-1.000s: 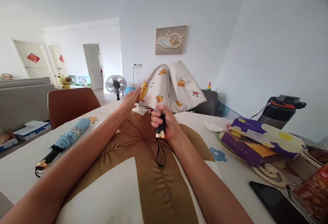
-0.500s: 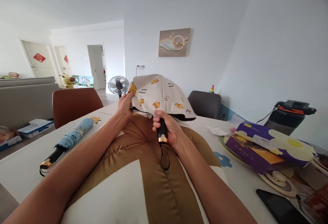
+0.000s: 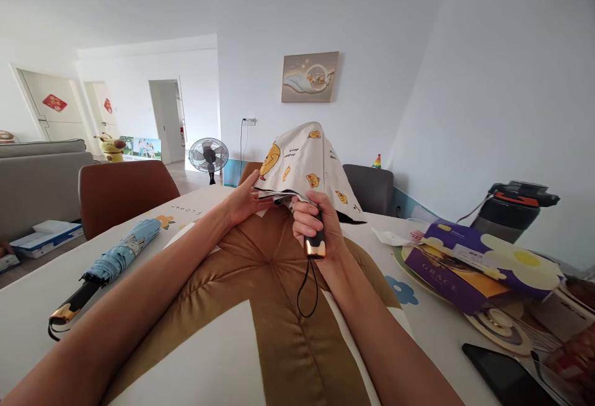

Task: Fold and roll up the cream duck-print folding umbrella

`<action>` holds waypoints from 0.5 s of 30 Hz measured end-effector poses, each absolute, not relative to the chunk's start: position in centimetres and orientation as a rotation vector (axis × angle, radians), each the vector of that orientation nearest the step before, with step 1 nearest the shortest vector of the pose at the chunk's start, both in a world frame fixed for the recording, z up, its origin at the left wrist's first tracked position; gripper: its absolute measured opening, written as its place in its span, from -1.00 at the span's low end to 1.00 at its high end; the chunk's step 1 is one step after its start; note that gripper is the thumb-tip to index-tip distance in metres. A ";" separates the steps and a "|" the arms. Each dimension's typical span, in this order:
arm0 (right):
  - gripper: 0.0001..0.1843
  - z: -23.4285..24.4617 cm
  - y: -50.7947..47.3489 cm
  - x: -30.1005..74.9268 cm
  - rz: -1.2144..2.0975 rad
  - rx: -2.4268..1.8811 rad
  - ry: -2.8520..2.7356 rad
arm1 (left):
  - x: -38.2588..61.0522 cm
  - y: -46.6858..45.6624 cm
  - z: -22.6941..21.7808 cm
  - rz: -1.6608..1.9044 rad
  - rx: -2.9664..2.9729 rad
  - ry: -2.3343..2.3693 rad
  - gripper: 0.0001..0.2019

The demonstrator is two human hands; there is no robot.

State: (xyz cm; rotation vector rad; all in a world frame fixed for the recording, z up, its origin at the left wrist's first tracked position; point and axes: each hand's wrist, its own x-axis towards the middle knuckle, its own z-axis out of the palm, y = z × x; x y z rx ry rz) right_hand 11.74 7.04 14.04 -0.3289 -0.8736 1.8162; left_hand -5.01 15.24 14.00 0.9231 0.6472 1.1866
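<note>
My right hand (image 3: 315, 223) is wrapped round the black and gold handle of a cream folding umbrella (image 3: 309, 164) printed with yellow cartoon figures; its canopy hangs loose and half collapsed above the fist. A black wrist strap (image 3: 307, 288) dangles from the handle. My left hand (image 3: 244, 198) pinches the canopy's lower left edge with fingers closed on the fabric. Both forearms rest over a brown and white cushion (image 3: 274, 319) on the table.
A folded light-blue umbrella (image 3: 105, 266) lies on the white table (image 3: 28, 307) at left. At right sit a purple box (image 3: 469, 263), plates, a black phone (image 3: 499, 372) and a dark jug (image 3: 515, 204). Brown chair (image 3: 125, 192) and grey chair (image 3: 372, 186) stand beyond.
The canopy has swung from flattened to hanging more upright. My right hand has shifted slightly right with the handle; my left hand has slid along the canopy edge.
</note>
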 end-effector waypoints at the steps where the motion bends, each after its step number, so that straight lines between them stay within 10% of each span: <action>1: -0.80 13.9 7.0 11.7 1.817 -0.306 -0.894 | -4.8 14.9 14.0 1.102 0.952 0.573 -0.63; 8: -0.78 14.2 6.0 10.6 1.728 -0.382 -0.930 | -5.3 13.6 15.1 1.443 0.949 0.540 -0.86; 15: -0.82 13.7 7.3 9.6 1.495 -0.836 -0.678 | -7.8 16.4 13.1 1.531 1.521 1.544 -0.83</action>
